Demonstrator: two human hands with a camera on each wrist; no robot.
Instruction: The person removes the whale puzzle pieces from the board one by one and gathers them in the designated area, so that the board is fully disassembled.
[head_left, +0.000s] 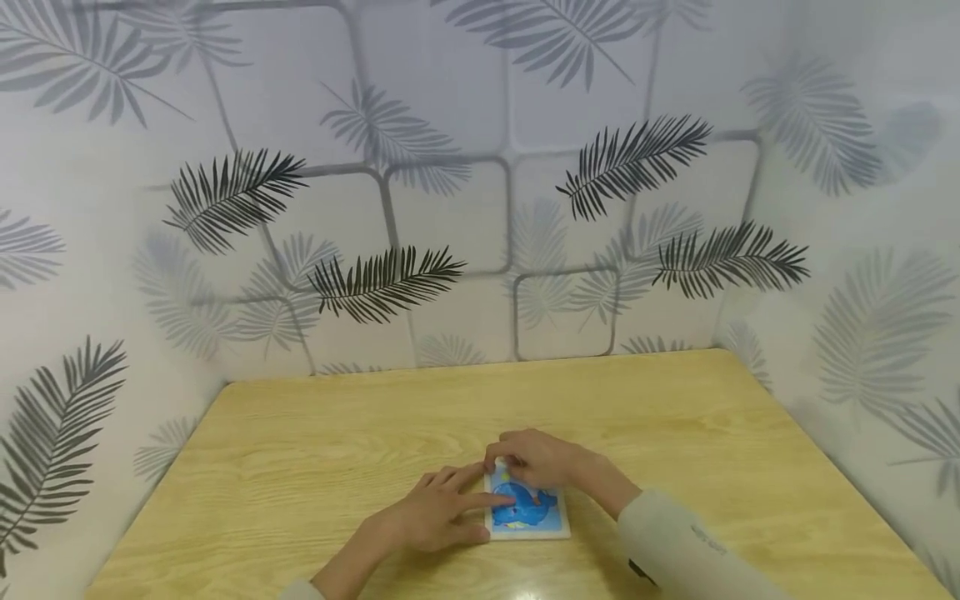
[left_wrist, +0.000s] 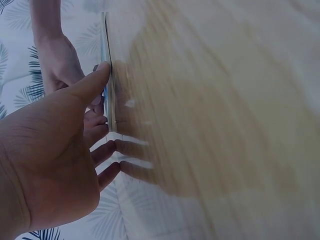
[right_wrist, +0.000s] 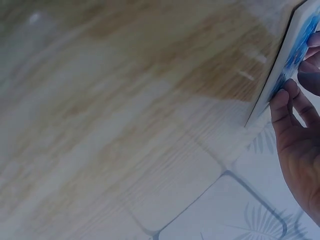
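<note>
From the head view, we are pressing a small flat whale puzzle board [head_left: 534, 515] onto a pale, glossy woodgrain bench [head_left: 315, 450], near its front edge. Our left hand [head_left: 435, 512] lies on its left side, fingers straight, index on the blue whale. Our right hand [head_left: 536, 458] curls over the far edge; its grip is unclear.

Left wrist: our thumb [left_wrist: 92, 82] touches the thin board's edge [left_wrist: 106, 60].

Right wrist: fingertips [right_wrist: 282, 102] rest on the blue picture. Likely we are seating pieces; next needs steady downward pressure.
</note>
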